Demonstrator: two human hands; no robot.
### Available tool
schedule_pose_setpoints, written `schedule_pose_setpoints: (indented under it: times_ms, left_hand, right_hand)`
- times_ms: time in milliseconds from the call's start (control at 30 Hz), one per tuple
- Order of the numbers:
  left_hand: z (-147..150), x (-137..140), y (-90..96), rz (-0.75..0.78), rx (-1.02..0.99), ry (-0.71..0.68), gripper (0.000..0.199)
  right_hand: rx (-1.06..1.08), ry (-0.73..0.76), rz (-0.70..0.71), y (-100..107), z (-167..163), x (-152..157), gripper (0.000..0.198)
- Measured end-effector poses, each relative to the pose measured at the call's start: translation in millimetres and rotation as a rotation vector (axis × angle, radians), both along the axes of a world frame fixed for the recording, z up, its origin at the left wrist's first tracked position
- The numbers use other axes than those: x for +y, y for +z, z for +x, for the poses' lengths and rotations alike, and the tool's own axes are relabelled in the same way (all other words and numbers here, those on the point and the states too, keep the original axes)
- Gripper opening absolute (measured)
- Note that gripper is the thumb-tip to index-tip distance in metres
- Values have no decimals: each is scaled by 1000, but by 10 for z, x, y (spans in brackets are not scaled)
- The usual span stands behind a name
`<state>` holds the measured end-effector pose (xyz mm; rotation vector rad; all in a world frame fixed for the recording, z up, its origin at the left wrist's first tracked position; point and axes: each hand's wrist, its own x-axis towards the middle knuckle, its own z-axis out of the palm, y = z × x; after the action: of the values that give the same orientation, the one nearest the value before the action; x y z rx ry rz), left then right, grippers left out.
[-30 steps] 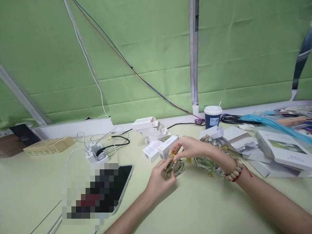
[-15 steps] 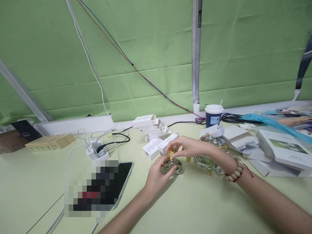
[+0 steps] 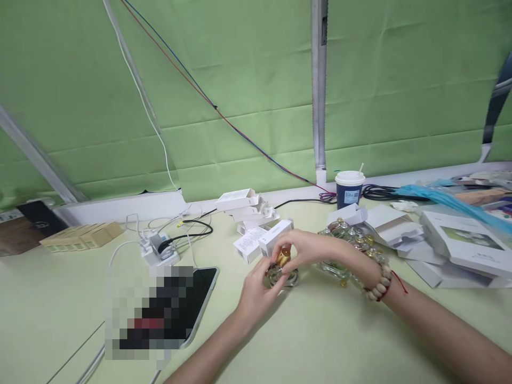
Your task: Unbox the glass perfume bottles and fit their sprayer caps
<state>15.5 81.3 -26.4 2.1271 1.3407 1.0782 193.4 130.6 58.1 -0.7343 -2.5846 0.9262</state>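
A small round clear-glass perfume bottle (image 3: 291, 278) stands on the table, with my left hand (image 3: 256, 285) closed round its left side and front. The fingers and thumb of my right hand (image 3: 306, 249) arch over the top and pinch the shiny gold cap (image 3: 284, 256). Whether the cap is seated on the neck or lifted, I cannot tell, since my fingers hide the joint. Beside my right forearm, several more glass perfume bottles (image 3: 335, 269) stand in a cluster, partly hidden by the arm. Some small gold pieces (image 3: 343, 284) lie near them.
Small white boxes (image 3: 248, 244) are piled behind my hands. A lidded paper cup (image 3: 349, 192) stands at the back. Flattened white cartons (image 3: 464, 250) lie right. To the left are a tablet (image 3: 200, 298), a power strip (image 3: 158, 250) with cables and beige boxes (image 3: 84, 236).
My right hand has dipped slightly, and its fingers now sit closer round the gold cap, which looks tilted. The left hand stays on the bottle. The view has shifted a little.
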Motion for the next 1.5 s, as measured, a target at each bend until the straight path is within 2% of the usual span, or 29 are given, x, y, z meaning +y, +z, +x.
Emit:
schedule_pose_setpoints:
  times_ms: [133,267,500,667,867,1067,1167,1300,1500]
  left_hand:
    - [-7,13,-3,32,36,19,32]
    - [-14,20,-20,61,36,15,32]
    - [-26,19,-21,45,25,5,32]
    - [-31,27,-37,77,30,5,33]
    - [-26,19,-37,49,36,11,36]
    - [-14,-4,18,8,28,-15,32]
    - [-14,0,18,24,31,2,32]
    - [-22,12,-18,43,22,-8,32]
    - [-35,24,-57,60,40,14,34]
  right_hand:
    - [47,-26,-74,24,1,-23,22]
    - [78,-46,-74,47,8,-41,18]
    - [142,15,-389,-51,68,64,26]
    - [133,97,-495,-97,122,147,30]
    - [133,101,-481,-64,112,123,28]
    - [99,84,-364,-68,83,98,32]
    - [130,91,-377,-70,71,94,30]
    - [144,61,-330,32,114,56,25]
    - [-169,-101,-209,193,272,-13,20]
